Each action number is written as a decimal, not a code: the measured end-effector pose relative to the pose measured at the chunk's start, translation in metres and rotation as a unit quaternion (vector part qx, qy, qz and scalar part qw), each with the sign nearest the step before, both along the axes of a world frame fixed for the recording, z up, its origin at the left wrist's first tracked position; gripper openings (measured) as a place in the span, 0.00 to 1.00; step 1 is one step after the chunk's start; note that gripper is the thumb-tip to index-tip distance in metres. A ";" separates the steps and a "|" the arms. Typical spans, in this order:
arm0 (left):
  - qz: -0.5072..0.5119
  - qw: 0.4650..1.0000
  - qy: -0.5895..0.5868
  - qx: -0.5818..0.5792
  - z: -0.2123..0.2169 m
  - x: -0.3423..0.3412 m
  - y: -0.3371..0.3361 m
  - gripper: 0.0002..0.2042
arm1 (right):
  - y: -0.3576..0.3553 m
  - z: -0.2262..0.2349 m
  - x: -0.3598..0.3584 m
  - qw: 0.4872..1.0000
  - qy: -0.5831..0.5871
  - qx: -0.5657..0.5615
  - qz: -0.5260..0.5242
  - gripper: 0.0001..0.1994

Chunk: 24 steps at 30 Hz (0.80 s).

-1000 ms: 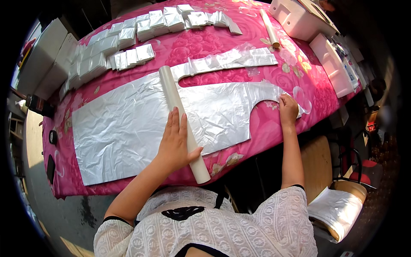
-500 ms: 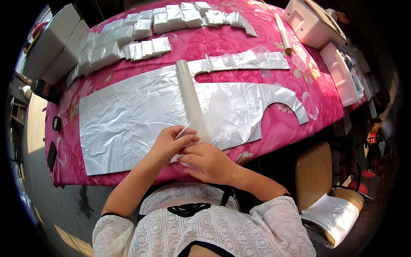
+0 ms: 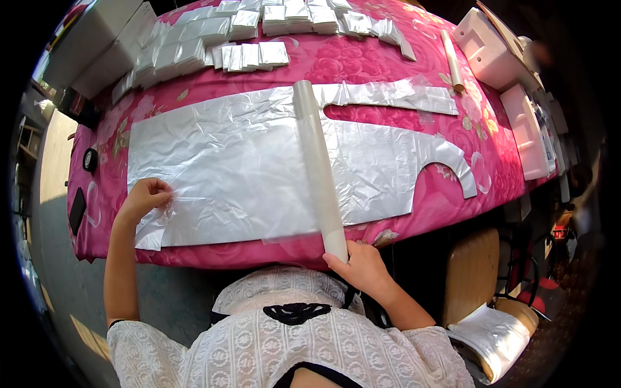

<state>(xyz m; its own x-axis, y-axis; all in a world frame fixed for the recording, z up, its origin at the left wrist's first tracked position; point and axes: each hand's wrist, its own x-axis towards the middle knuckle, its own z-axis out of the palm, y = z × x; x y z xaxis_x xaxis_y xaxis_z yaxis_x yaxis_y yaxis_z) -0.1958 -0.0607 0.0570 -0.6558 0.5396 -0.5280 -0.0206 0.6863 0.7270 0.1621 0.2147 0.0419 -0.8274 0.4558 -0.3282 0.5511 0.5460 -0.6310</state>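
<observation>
A large sheet of thin, shiny white plastic (image 3: 200,129) lies flat and creased, with curved cut-outs and strap-like ends on its right. Across it rests a long pale tube (image 3: 317,152), running from its far edge to past its near edge. My right hand (image 3: 363,265) is closed around the tube's near end. On the sheet's left part, my left hand (image 3: 147,196) pinches thin plastic film between thumb and fingers. Between that hand and the tube the film looks smoother; where its edges run is hard to see.
Stacks of folded silvery-white packets (image 3: 239,29) line the far side of the pink flowered tablecloth (image 3: 349,58). A second tube (image 3: 451,61) and foam boxes (image 3: 495,48) stand right. Black tape (image 3: 90,160) and a phone-like black slab (image 3: 77,211) lie left. A chair (image 3: 472,275) stands right.
My hands have parted: the left has moved left with the film, and the right has taken hold of the tube's near end. The tube has shifted toward me. The view has shifted too.
</observation>
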 end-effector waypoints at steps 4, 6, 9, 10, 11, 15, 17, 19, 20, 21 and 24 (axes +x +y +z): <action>-0.055 0.948 0.293 -0.112 0.016 -0.006 -0.005 0.12 | 0.000 0.003 -0.001 1.000 0.009 -0.021 0.003 0.21; -0.113 0.866 0.461 -0.156 0.029 0.012 0.015 0.14 | -0.001 0.001 0.001 1.000 -0.005 -0.023 0.004 0.21; -0.185 0.858 0.477 -0.053 0.041 0.062 0.064 0.19 | -0.004 0.005 0.004 0.999 -0.017 -0.050 -0.013 0.21; -0.214 0.880 0.422 0.049 0.038 0.084 0.085 0.21 | -0.005 0.007 0.004 0.998 -0.020 -0.062 -0.021 0.21; -0.233 0.895 0.364 0.111 0.028 0.105 0.108 0.22 | -0.006 0.006 0.004 0.997 -0.019 -0.068 -0.022 0.20; -0.236 0.879 0.355 0.215 -0.030 0.147 0.174 0.24 | -0.005 0.006 0.007 0.995 -0.013 -0.094 -0.010 0.20; -0.209 0.885 0.350 0.226 -0.052 0.153 0.193 0.25 | -0.004 0.007 0.008 0.995 -0.012 -0.099 -0.008 0.20; -0.234 0.876 0.382 0.177 -0.060 0.157 0.203 0.28 | -0.004 0.009 0.007 0.995 -0.009 -0.101 -0.007 0.21; -0.247 0.871 0.398 0.151 -0.062 0.157 0.206 0.29 | -0.003 0.010 0.006 0.995 -0.016 -0.097 0.003 0.22; -0.259 0.863 0.417 0.123 -0.063 0.157 0.207 0.30 | -0.002 0.012 0.006 0.995 -0.024 -0.092 0.014 0.23; -0.281 0.840 0.460 0.061 -0.066 0.158 0.207 0.31 | 0.016 0.016 -0.004 0.993 -0.072 -0.081 0.054 0.27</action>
